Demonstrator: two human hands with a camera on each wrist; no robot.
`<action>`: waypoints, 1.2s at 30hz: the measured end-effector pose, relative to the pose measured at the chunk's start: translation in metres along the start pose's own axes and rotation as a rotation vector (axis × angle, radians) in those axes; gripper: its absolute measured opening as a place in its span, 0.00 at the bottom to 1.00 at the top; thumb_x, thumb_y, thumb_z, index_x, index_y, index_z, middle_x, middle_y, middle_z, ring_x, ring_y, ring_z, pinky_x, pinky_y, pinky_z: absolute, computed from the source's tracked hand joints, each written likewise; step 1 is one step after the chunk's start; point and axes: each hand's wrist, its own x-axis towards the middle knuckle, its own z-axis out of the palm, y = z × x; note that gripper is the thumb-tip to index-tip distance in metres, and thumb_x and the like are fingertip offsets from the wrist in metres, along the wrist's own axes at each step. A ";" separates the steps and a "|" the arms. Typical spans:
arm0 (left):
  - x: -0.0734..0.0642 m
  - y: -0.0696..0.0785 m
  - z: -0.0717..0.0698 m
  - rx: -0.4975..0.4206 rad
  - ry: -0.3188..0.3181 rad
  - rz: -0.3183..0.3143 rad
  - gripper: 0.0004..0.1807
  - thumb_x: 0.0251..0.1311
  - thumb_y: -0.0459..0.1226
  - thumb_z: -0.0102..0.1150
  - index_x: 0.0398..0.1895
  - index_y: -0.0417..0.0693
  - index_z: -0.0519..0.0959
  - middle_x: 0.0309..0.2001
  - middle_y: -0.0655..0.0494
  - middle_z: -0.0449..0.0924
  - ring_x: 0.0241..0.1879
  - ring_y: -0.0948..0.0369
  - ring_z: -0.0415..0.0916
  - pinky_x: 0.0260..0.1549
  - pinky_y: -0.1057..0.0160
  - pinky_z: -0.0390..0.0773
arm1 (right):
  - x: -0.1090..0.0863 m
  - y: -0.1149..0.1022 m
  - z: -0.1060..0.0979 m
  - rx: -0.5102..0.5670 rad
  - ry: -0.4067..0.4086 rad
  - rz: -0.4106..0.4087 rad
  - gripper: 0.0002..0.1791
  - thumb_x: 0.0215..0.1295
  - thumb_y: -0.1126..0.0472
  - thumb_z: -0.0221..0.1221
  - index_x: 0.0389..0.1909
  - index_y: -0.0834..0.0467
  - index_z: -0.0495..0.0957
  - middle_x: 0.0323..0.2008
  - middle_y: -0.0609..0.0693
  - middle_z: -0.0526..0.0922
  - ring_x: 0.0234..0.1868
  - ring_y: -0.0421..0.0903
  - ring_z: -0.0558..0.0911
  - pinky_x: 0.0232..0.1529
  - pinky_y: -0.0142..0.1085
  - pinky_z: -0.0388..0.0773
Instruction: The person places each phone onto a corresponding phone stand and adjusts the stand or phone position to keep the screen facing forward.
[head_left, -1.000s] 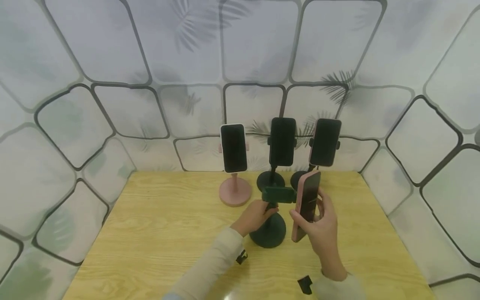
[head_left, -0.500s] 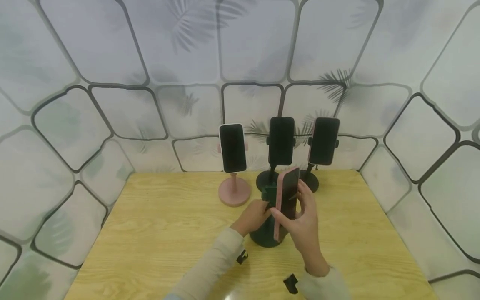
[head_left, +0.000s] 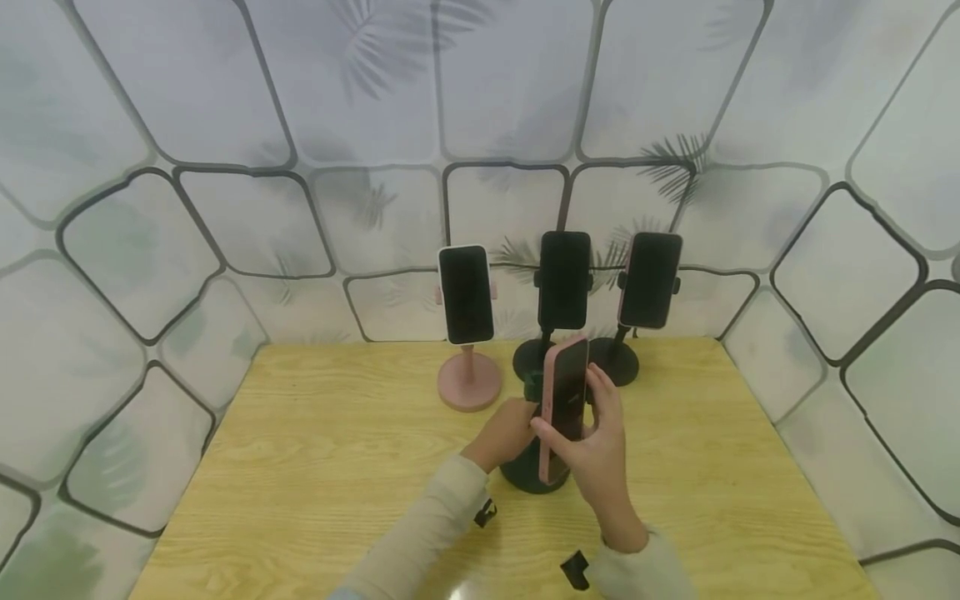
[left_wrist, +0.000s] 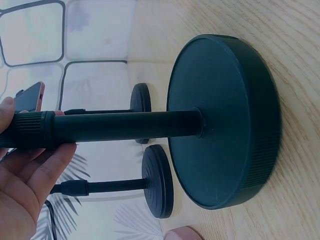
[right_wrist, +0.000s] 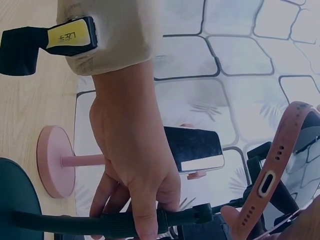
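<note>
My left hand (head_left: 504, 435) grips the ribbed collar on the post of a dark green phone stand (left_wrist: 215, 125), whose round base rests on the table. In my right hand (head_left: 602, 454) I hold a pink-cased phone (head_left: 567, 392) upright on its narrow end, tilted, with its dark screen facing right. The phone is in front of the stand's green holder (head_left: 532, 386), largely covering it. The right wrist view shows the phone's pink edge (right_wrist: 265, 185) beside dark holder parts. Whether phone and holder touch, I cannot tell.
Behind my hands stand a pink stand (head_left: 469, 383) bearing a white-edged phone (head_left: 467, 293), and two black stands bearing a dark phone (head_left: 565, 280) and a pink-edged phone (head_left: 651, 280). The wooden table (head_left: 337, 450) meets a patterned backdrop at its far edge.
My right hand has moved left with the pink phone, from beside the green holder to in front of it. My left hand keeps its grip on the post.
</note>
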 end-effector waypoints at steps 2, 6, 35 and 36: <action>0.000 0.001 -0.001 0.000 -0.003 -0.004 0.12 0.67 0.38 0.49 0.48 0.48 0.79 0.38 0.53 0.85 0.39 0.62 0.81 0.39 0.66 0.80 | 0.000 0.001 0.001 0.000 0.014 -0.013 0.43 0.48 0.71 0.67 0.67 0.64 0.59 0.68 0.59 0.55 0.65 0.54 0.63 0.52 0.51 0.74; -0.001 0.002 -0.002 0.011 0.005 0.011 0.10 0.67 0.37 0.50 0.41 0.46 0.81 0.33 0.53 0.84 0.34 0.63 0.80 0.35 0.68 0.79 | 0.000 0.003 0.003 -0.009 0.057 -0.061 0.43 0.46 0.72 0.68 0.65 0.62 0.61 0.65 0.56 0.60 0.58 0.47 0.67 0.48 0.35 0.78; -0.029 0.021 -0.068 0.003 0.538 0.513 0.22 0.44 0.29 0.67 0.46 0.37 0.76 0.48 0.46 0.77 0.51 0.55 0.72 0.54 0.60 0.75 | 0.010 0.006 0.013 -0.225 0.116 0.004 0.51 0.36 0.58 0.77 0.60 0.61 0.56 0.54 0.59 0.68 0.49 0.53 0.73 0.48 0.49 0.74; -0.028 0.022 -0.070 0.034 0.542 0.532 0.20 0.44 0.29 0.67 0.44 0.37 0.78 0.46 0.47 0.77 0.49 0.56 0.73 0.53 0.62 0.76 | 0.011 0.006 0.013 -0.228 0.115 0.010 0.51 0.36 0.58 0.77 0.60 0.61 0.56 0.54 0.59 0.69 0.48 0.53 0.73 0.48 0.49 0.74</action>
